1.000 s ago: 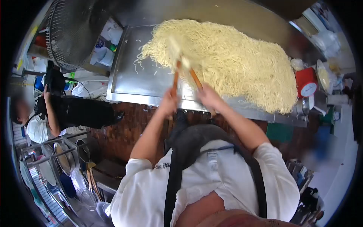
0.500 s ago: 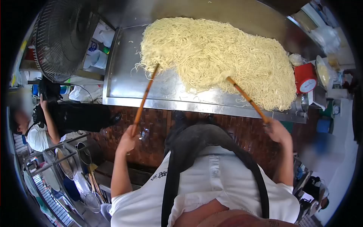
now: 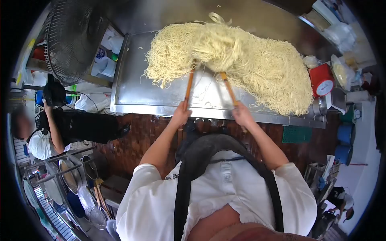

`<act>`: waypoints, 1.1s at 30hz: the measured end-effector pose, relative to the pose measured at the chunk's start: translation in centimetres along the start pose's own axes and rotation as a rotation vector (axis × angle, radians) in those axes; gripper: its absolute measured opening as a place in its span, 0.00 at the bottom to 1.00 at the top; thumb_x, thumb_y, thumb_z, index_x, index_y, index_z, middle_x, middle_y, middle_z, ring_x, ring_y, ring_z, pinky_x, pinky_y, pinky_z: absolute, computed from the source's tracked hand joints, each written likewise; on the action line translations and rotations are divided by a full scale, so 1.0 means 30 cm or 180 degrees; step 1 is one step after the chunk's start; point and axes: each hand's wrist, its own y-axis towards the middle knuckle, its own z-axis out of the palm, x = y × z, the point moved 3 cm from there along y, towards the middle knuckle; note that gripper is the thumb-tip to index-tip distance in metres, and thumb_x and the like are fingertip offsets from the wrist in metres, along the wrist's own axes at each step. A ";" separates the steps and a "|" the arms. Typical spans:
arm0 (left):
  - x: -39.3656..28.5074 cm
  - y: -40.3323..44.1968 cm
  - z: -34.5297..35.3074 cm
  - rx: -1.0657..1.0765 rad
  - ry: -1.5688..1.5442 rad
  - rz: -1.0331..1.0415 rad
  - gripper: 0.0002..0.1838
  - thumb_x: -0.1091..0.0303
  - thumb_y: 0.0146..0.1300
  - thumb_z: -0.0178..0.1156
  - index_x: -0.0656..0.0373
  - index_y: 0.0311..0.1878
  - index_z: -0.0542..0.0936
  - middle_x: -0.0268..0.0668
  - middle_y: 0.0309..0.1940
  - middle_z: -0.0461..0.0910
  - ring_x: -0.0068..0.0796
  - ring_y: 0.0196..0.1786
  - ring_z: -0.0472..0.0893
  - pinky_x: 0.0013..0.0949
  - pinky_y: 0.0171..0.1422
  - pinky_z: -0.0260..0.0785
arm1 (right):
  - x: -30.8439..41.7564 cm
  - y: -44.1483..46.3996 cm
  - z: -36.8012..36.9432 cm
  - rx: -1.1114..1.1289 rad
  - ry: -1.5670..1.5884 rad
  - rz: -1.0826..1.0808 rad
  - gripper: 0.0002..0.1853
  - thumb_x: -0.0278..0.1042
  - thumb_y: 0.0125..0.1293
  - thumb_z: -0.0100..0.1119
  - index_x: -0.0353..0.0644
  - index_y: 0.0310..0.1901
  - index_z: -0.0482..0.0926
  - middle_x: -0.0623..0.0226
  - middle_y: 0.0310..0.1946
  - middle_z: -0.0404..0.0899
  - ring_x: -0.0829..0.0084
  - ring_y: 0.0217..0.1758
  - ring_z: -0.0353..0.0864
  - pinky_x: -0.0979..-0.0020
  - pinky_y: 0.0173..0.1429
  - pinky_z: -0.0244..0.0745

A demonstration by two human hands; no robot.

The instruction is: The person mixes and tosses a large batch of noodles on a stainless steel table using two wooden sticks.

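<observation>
A long heap of pale noodles (image 3: 273,72) lies across the steel worktop (image 3: 136,86). My left hand (image 3: 181,115) is closed around a wooden stick (image 3: 188,90), whose far end goes into the noodles. Another wooden stick (image 3: 229,90) is in the closed grip of my right hand (image 3: 242,115), and its tip is also hidden in the heap. Between and beyond both tips, a clump of noodles (image 3: 221,44) is lifted and blurred by motion. Some strands stick up at its far side.
A large fan (image 3: 66,44) stands at the left, with a person in a dark apron (image 3: 86,124) below it. To the right of the noodles are a red scale (image 3: 321,79) and a metal cup (image 3: 320,106). A rack with pans (image 3: 68,176) is at lower left.
Both hands have moved inward and closer together with their sticks. The middle noodles have been pushed up and away, baring more steel in front. The view has shifted slightly.
</observation>
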 end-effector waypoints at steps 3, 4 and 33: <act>-0.208 0.049 -0.027 0.0353 -0.0778 -0.0686 0.22 0.69 0.64 0.65 0.60 0.59 0.71 0.34 0.31 0.76 0.29 0.27 0.77 0.35 0.29 0.71 | 0.219 0.078 0.059 0.0234 -0.0119 -0.0179 0.15 0.36 0.66 0.59 0.34 0.48 0.72 0.43 0.35 0.82 0.42 0.40 0.83 0.50 0.46 0.77; -0.280 0.059 -0.084 0.0415 -0.1148 -0.0852 0.21 0.70 0.64 0.64 0.59 0.59 0.71 0.33 0.29 0.75 0.28 0.24 0.76 0.35 0.25 0.69 | 0.331 0.074 0.009 0.0480 0.0390 0.0084 0.16 0.36 0.66 0.59 0.33 0.48 0.71 0.41 0.35 0.82 0.40 0.41 0.83 0.50 0.46 0.77; -0.214 -0.159 0.228 -0.0226 0.0287 -0.0535 0.15 0.70 0.63 0.65 0.62 0.49 0.72 0.43 0.35 0.79 0.44 0.42 0.81 0.41 0.52 0.74 | -0.486 -0.042 -0.149 0.0167 -0.0262 -0.0486 0.16 0.38 0.68 0.57 0.36 0.50 0.72 0.43 0.35 0.80 0.42 0.41 0.81 0.49 0.47 0.75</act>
